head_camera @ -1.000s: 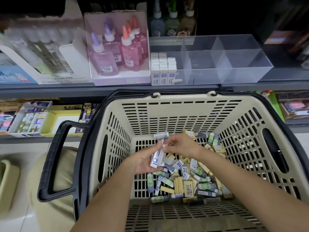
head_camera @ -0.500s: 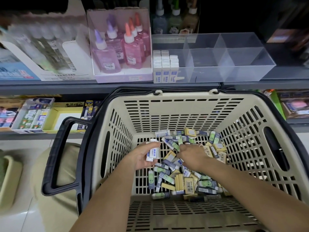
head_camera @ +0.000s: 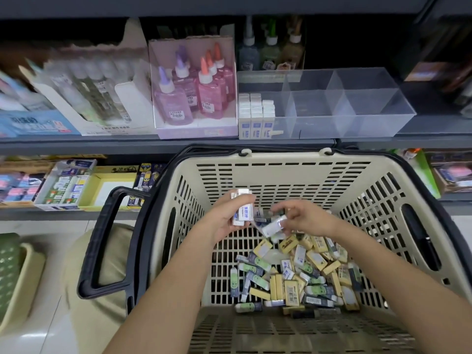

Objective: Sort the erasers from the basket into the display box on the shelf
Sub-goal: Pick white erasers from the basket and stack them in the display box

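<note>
A beige slotted basket (head_camera: 281,172) with black handles holds a heap of several erasers (head_camera: 293,277) in white-blue, yellow and green sleeves. Over the basket's middle, my left hand (head_camera: 229,218) grips a small stack of white-blue erasers (head_camera: 242,210). Just to its right, my right hand (head_camera: 304,218) pinches one more white eraser (head_camera: 273,227), blurred, close to the stack. On the shelf above stands the clear display box (head_camera: 357,103) with dividers. Its leftmost compartment holds rows of upright white-blue erasers (head_camera: 256,118); the other compartments look bare.
Left of the display box sits a carton of pink and purple glue bottles (head_camera: 194,90), then a white carton of clear bottles (head_camera: 89,93). The lower shelf holds stationery boxes (head_camera: 63,185). A green-beige bin (head_camera: 15,277) stands on the floor at left.
Both hands have risen out of the eraser heap. My right hand has picked up a white eraser and brought it toward the stack in my left hand.
</note>
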Demonstrator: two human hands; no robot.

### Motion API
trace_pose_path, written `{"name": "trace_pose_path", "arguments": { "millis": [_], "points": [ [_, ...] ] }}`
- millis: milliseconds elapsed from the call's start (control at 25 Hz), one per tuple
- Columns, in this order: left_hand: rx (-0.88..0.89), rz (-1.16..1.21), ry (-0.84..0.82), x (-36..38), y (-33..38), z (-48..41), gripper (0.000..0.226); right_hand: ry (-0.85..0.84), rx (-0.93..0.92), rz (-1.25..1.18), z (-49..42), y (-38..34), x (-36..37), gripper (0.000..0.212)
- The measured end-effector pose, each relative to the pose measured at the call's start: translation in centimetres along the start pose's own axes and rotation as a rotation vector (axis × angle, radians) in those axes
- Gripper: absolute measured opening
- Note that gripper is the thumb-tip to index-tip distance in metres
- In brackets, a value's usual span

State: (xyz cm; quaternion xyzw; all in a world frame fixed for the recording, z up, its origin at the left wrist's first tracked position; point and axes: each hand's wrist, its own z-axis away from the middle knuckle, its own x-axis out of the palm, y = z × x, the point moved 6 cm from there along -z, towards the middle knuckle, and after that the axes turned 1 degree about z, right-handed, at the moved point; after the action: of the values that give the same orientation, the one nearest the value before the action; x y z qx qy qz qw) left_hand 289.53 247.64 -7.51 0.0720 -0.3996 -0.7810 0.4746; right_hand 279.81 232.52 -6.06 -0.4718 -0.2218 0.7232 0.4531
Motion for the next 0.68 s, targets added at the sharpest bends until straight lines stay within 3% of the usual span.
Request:
{"name": "trace_pose_path", "arguments": {
  "millis": [120, 280, 560, 680],
  "points": [
    [0.092, -0.087, -0.01, 0.4, 2.7, 1.2, 0.029, 0.06, -0.073, -0.141, 0.9, -3.1, -3.2, 0.023],
    [0.255, -0.088, -0.04, 1.4, 6.1, 3.4, 0.021, 0.159, -0.203, -0.066, 2.9, -7.8, -6.8, 0.02],
    [0.511, -0.074, 0.034, 3.3, 14.4, 3.9, 0.02, 0.705, -0.308, -0.027, 0.2, -14.4, -16.7, 0.004],
    [0.542, 0.003, 0.077, 3.2, 16.2, 2.7, 0.021, 0.808, -0.271, 0.334, -1.7, -16.6, -18.9, 0.016]
  ]
}}
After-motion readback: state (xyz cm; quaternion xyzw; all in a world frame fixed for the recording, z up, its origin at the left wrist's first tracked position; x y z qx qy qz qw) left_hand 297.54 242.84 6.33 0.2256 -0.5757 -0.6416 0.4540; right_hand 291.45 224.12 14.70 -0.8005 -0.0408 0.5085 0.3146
